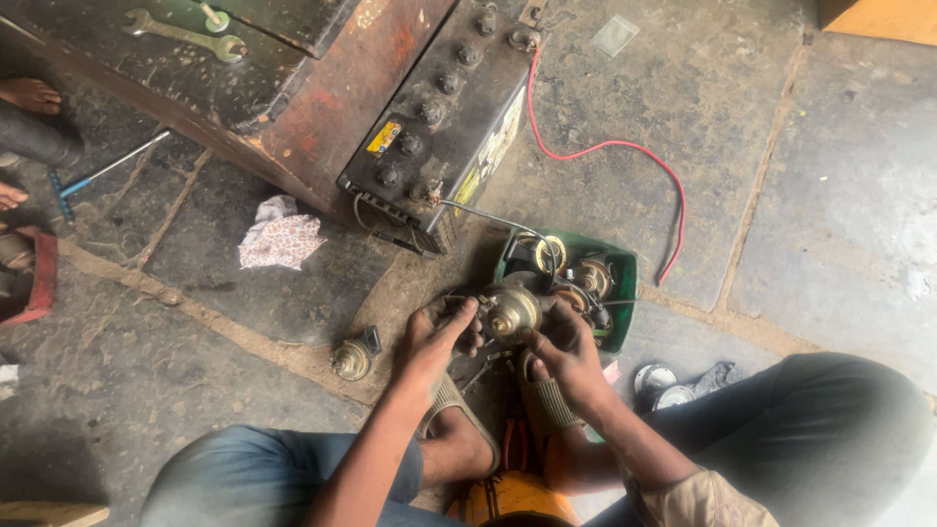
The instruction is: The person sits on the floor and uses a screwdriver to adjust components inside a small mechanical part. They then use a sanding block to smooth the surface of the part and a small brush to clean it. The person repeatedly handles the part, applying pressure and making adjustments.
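Both hands, left hand (436, 330) and right hand (566, 349), are gripping a small brass-coloured motor (511, 310) at frame centre, steadying it above the floor (781, 195).

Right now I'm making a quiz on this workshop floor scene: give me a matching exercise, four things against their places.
Things:
1. brass-coloured part
2. spanner
3. patterned rag
4. red wire

Places:
A. on the stone floor, left of the black battery
B. between the left hand and the right hand
C. running from the battery's top corner across the floor
D. on the dark metal surface, top left

Pairs: 1-B, 2-D, 3-A, 4-C
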{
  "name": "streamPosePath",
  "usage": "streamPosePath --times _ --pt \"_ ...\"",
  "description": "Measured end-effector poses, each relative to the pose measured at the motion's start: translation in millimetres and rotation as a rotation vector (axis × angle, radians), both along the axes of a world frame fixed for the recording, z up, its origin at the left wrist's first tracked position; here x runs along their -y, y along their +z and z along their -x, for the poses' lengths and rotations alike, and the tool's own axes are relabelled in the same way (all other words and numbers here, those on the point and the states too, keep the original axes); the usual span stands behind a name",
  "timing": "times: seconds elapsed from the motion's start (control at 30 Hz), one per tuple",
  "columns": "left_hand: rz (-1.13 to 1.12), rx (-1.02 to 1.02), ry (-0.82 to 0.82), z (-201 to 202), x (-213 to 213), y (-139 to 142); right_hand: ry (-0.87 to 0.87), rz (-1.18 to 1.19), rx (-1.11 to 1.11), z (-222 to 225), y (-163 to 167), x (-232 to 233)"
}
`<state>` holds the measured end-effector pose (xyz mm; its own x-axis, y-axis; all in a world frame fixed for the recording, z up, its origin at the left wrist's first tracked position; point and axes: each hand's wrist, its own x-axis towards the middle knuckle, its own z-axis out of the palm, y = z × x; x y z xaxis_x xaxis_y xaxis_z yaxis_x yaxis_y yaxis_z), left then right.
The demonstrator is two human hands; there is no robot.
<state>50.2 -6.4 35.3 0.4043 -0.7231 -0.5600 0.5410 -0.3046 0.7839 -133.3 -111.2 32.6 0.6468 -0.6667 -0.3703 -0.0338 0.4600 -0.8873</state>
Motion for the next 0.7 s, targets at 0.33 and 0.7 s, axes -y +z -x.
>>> streamPosePath --times 0.33,0.7 --pt "-0.135 -0.146 0.120 6 -3 -7 0.043 0.076 -0.063 1 -4 -3" --pt "-0.133 0.292 0.046 22 1 -33 0.074 -0.005 -0.227 -8 19 2"
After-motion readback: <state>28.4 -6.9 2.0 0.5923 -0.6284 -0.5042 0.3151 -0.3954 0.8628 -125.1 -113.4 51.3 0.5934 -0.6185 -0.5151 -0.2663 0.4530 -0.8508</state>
